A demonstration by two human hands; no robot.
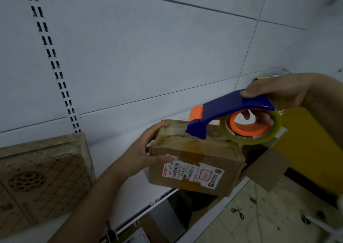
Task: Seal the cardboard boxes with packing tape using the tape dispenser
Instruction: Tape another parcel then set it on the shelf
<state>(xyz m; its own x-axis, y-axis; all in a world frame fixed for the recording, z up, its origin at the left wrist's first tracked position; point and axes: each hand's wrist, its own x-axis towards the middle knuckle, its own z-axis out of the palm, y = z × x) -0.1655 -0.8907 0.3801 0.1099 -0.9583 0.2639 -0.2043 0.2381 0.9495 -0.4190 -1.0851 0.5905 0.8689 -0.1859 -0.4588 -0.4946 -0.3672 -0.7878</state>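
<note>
A small cardboard box (194, 161) with a white shipping label and brown tape patches sits at the front edge of a white shelf. My left hand (146, 155) grips its left end, fingers over the top corner and thumb on the front face. My right hand (272, 94) holds a blue and orange tape dispenser (228, 110), thumb on top of the handle and fingers through the orange core. Its clear tape roll (254, 129) hangs over the box's right side. The dispenser's blue nose rests on the box top, where clear tape lies across the seam.
A larger flat box (40, 174) with a printed grid stands on the shelf (118, 149) to the left. A yellow box (311, 149) and a loose cardboard flap (267, 170) are at the right. Scissors (237, 212) lie on the tiled floor below. More boxes sit under the shelf.
</note>
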